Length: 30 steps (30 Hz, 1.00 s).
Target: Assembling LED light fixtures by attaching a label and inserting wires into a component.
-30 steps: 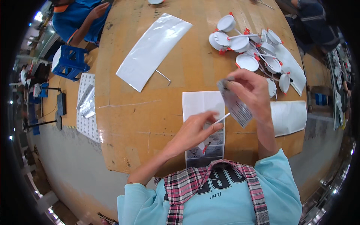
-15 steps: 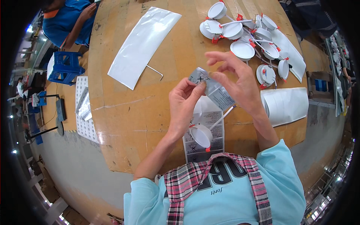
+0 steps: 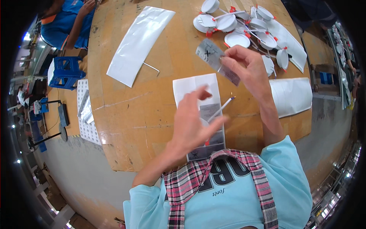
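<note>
My right hand (image 3: 249, 68) pinches a silver-grey printed label (image 3: 209, 53) by its edge, thumb against fingers, and holds it up over the table. My left hand (image 3: 190, 122), slightly blurred, has its fingers apart and nothing in them. Beneath it lies a round white downlight, mostly hidden, with its white cable (image 3: 222, 109) sticking out to the upper right. The downlight rests on a label sheet (image 3: 194, 83), whose far part is bare white backing and whose near part carries grey printed labels.
Several white downlights (image 3: 237, 39) with red clips are heaped at the far right. A white sheet (image 3: 141, 42) lies far left beside a thin metal rod (image 3: 151, 67). Another curled white sheet (image 3: 291, 97) is at right. A co-worker's arm (image 3: 76, 28) and a blue stool (image 3: 65, 70) are beyond the left edge.
My left hand has let go of the label and moved down toward the downlight, its fingers spreading. The label now hangs from my right hand alone. More of the sheet's white backing shows.
</note>
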Available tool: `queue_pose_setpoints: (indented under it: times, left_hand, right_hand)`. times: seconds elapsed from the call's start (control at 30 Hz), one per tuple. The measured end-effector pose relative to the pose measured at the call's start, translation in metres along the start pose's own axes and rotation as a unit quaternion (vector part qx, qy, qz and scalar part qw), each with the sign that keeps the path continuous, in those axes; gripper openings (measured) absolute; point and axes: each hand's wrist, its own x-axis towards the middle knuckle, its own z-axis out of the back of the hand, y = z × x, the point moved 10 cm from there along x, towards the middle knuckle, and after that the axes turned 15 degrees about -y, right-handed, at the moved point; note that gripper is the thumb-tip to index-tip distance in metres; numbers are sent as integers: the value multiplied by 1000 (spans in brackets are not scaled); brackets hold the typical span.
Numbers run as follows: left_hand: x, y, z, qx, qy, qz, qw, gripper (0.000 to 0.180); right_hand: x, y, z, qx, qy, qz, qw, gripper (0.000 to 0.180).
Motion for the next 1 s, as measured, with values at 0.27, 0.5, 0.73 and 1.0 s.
queue_pose_setpoints:
  times: [0.27,0.5,0.73,1.0]
  left_hand:
    - [-30,19,-38,288,237,-73,925,30]
    - [8,57,-11,-233,132,245,932,15]
    - [13,82,-25,-305,130,291,897,20]
    - [26,89,-19,-219,81,185,954,15]
  right_hand:
    - [-6,3,22,38,-28,21,999,18]
    - [-11,20,32,183,15,-11,983,16]
    - [-11,7,14,189,65,-41,979,16]
    - [-25,14,-14,159,176,-18,971,14]
